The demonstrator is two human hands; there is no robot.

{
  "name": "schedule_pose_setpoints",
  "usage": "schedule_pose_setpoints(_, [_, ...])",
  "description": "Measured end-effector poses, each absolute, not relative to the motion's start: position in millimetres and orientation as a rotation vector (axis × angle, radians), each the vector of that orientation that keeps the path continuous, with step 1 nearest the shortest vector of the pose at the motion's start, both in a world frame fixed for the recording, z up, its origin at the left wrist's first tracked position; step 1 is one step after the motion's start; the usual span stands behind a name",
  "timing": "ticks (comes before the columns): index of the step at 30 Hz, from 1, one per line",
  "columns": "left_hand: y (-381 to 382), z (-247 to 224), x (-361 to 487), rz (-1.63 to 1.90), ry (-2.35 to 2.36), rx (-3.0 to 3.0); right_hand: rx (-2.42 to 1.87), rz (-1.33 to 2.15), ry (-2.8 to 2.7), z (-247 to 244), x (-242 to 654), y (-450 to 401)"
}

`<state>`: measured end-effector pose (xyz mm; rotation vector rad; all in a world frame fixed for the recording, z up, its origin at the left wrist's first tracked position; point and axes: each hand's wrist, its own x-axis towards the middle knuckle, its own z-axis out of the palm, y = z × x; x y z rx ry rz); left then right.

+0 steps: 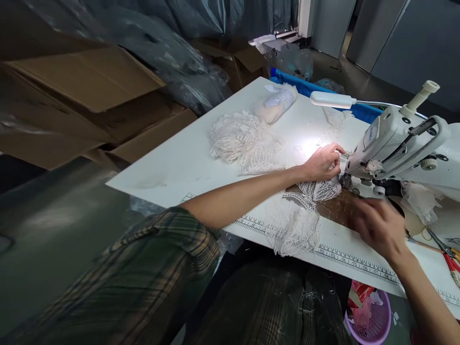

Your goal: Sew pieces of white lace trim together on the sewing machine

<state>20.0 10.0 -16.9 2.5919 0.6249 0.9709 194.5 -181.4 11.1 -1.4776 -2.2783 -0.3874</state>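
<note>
Resting on a piece of white lace [323, 191] just left of the presser foot of a white sewing machine [373, 139], the left hand [325, 163] has its fingers bent; whether they pinch the fabric cannot be told. The right hand [381, 227], nearer and farther right, is blurred and loosely curled by a brown panel [332, 210], its grip also unclear. The work looks to be midway: lace lies at the machine and spreads to the near edge of the desk [168, 177], while a lace heap [240, 136] sits to the left, finished or waiting, one cannot say which. Below the near right edge, a purple basket [383, 320] holds pink, red and white scraps. At far left stands an open cardboard box [89, 76]; its contents do not show.
</note>
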Motion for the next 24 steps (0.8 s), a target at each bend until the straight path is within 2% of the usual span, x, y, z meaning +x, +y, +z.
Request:
schedule_pose_setpoints(2, [9.5,-15.7,18.8,0.954,0.631,2.573,-1.33,-0.41,-2.394,3.8,184.5,-167.4])
schedule_pose_setpoints(7, [8.8,-16.3,16.8,0.915,0.652,2.58,-1.557,-0.29,-2.366,-10.7,181.4,-148.9])
schedule_pose_setpoints(10, [10.5,-14.2,14.7,0.807,0.691,2.684,-1.55,-0.162,-2.308,-14.5,185.5,-154.0])
schedule_pose_setpoints(16, [-0.1,19.4,4.4,0.673,0.953,2.871,-1.537,-0.097,-2.255,-16.4,181.9,-158.7])
schedule_pose_setpoints(21, [-35.7,26.4,-3.5,0.295,0.643,2.953,-1.543,-0.124,-2.26,-16.8,178.7,-158.0])
schedule_pose_setpoints(24, [-46.1,9.1,-6.3,0.282,0.566,2.978,-1.639,-0.153,-2.311,-12.2,174.3,-157.9])
